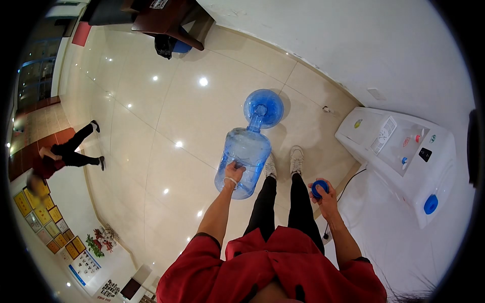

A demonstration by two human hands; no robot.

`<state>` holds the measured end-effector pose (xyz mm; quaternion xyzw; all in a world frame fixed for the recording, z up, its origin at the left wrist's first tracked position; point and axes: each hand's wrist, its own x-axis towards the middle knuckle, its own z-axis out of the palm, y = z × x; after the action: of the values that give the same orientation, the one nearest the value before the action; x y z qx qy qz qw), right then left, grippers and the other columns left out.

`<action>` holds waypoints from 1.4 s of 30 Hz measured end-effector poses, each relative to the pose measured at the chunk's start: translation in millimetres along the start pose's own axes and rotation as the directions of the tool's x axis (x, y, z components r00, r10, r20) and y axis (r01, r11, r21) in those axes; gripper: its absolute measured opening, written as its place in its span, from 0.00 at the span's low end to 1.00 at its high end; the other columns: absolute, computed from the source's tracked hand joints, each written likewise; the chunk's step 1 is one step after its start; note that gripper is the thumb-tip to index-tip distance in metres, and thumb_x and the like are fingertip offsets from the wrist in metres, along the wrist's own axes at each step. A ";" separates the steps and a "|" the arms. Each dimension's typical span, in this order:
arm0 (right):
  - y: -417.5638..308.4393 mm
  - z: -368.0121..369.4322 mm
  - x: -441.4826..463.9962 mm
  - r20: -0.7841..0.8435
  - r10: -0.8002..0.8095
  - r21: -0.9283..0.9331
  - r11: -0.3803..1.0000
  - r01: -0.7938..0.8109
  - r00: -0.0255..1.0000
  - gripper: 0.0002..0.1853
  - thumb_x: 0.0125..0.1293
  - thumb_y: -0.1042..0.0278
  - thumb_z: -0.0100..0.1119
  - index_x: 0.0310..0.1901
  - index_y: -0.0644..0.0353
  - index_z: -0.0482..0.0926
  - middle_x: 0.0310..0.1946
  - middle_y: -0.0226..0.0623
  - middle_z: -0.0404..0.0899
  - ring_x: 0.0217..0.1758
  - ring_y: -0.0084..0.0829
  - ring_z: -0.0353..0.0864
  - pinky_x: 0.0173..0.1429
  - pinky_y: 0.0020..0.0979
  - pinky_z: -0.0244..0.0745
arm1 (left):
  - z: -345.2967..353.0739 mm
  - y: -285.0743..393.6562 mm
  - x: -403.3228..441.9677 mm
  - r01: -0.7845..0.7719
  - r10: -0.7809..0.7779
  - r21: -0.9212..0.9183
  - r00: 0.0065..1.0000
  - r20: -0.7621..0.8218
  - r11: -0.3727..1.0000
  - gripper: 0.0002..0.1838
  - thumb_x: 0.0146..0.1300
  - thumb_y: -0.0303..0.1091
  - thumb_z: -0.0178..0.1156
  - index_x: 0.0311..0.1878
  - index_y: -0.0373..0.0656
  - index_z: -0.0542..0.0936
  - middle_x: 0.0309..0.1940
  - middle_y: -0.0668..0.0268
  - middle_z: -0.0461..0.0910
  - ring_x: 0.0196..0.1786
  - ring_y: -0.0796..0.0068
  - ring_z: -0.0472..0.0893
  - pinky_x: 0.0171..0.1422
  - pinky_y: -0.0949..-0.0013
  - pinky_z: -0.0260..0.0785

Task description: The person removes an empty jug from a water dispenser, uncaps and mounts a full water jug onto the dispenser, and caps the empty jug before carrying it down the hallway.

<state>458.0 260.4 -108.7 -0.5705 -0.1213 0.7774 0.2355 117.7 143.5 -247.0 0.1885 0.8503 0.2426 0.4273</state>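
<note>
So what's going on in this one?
A person in a red top has the left hand on a large blue water bottle, its neck pointing away from them. The right hand holds a round blue cap out to the side. A second bottle is on the floor just beyond the first one's neck; whether they touch is unclear. A white water dispenser is by the wall on the right, and another person is across the room.

Dark wooden table (157, 21) near a black bag (163, 46), 1 distant person (68, 146), yellow plaques (42, 215)
</note>
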 end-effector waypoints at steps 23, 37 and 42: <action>4.7 -6.9 2.0 -0.011 0.023 0.010 1.000 -0.023 1.000 0.14 0.61 0.72 0.55 0.49 0.60 0.68 0.37 0.43 0.78 0.26 0.27 0.76 0.24 0.22 0.69 | -5.9 11.5 -2.4 0.008 -0.009 0.082 1.000 0.010 0.997 0.11 0.41 0.31 0.63 0.25 0.33 0.75 0.19 0.61 0.76 0.24 0.72 0.71 0.30 0.69 0.64; 7.4 -14.7 0.9 -0.079 0.044 -0.027 0.999 -0.046 0.996 0.13 0.61 0.71 0.54 0.47 0.60 0.69 0.35 0.42 0.79 0.24 0.26 0.76 0.23 0.22 0.69 | -3.1 -0.3 2.6 0.041 -0.041 0.002 0.998 0.039 0.999 0.12 0.41 0.33 0.63 0.25 0.33 0.74 0.19 0.59 0.75 0.23 0.70 0.71 0.30 0.67 0.64; 11.8 -20.3 3.5 -0.083 0.040 -0.026 0.999 -0.043 0.996 0.13 0.61 0.71 0.54 0.47 0.59 0.69 0.35 0.42 0.79 0.24 0.26 0.76 0.22 0.22 0.69 | -3.9 2.6 2.0 0.049 -0.051 0.062 0.998 0.034 0.997 0.12 0.41 0.33 0.63 0.25 0.34 0.75 0.19 0.58 0.75 0.24 0.68 0.72 0.31 0.66 0.65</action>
<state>473.7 250.3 -123.5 -0.6077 -0.1105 0.7562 0.2160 113.7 145.6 -244.8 0.1844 0.8541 0.2023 0.4423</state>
